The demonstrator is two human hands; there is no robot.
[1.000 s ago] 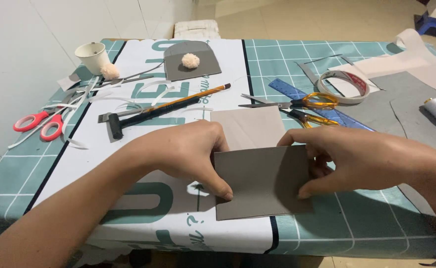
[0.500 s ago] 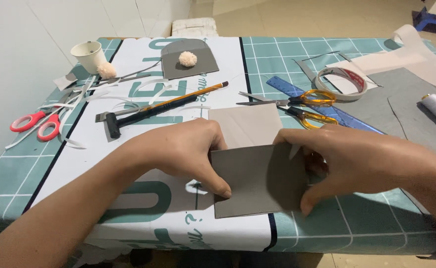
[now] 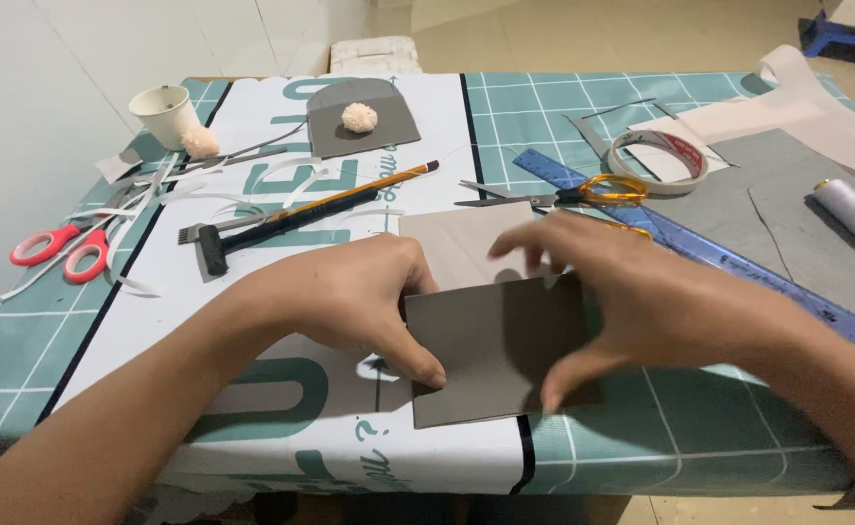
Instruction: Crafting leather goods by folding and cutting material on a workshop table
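One grey felt rectangle (image 3: 490,350) lay near the tabletop's front edge, pinned at its left side by the left hand (image 3: 349,297), fingers curled; the right hand (image 3: 641,301) hovered over it, fingers spread wide. Farther back lay two scissors: orange-handled (image 3: 563,194) and red-handled (image 3: 58,253).

One sign-like thing lies here: a white printed banner (image 3: 281,146) spread flat on the desk (image 3: 544,107), over the teal gridded mat. It is a long rectangle running from the far edge to the near edge, with large teal lettering and a thin black border line down each long side. The roll of tape (image 3: 659,158) at the far right shows a narrow red printed band inside its ring. No packages or screens show.
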